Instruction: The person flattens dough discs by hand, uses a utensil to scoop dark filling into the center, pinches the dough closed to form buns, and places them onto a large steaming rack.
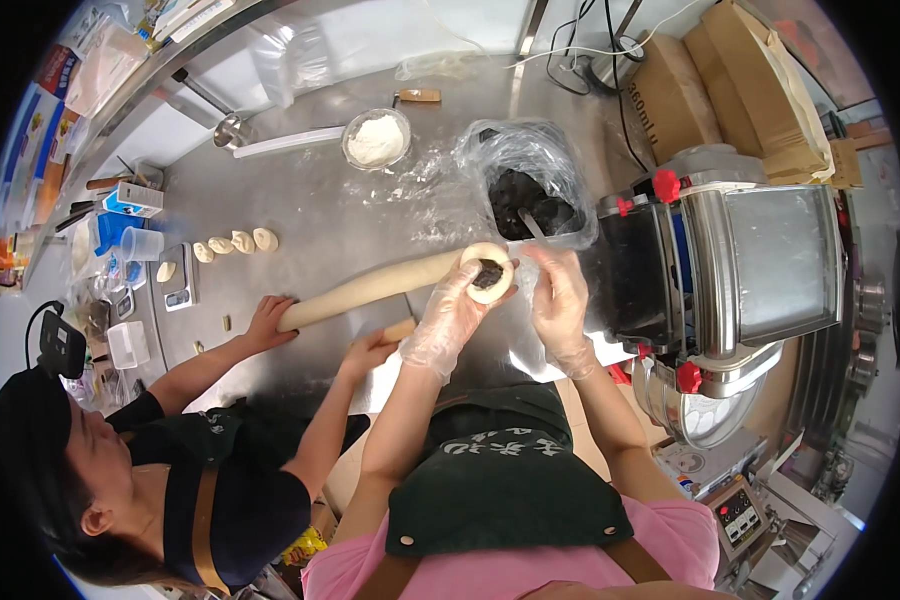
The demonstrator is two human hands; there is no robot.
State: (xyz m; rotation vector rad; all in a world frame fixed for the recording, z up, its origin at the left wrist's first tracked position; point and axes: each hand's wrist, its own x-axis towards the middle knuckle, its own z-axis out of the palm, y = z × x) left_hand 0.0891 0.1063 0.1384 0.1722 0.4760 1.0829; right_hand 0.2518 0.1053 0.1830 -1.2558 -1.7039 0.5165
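Note:
My left hand (445, 322), in a clear plastic glove, holds a round dough wrapper (480, 253) with dark filling (488, 274) in its middle. My right hand (558, 308), also gloved, hovers just right of the wrapper, fingers bent and somewhat apart, with nothing visible in them. Beyond both hands stands a plastic-lined tub (573, 238) of dark paste (515, 195), a spoon (532, 224) stuck in it. A long dough roll (370, 287) runs leftward from beside my left hand. A co-worker's hand (270, 322) rests on its far left end; their other hand grips a wooden-handled scraper (400, 330).
Several dough pieces (242, 241) lie at the left near a small scale (178, 290). A flour bowl (376, 138) stands at the back of the steel table (300, 200). A roller machine (730, 270) bounds the right side, with cardboard boxes (715, 90) behind it.

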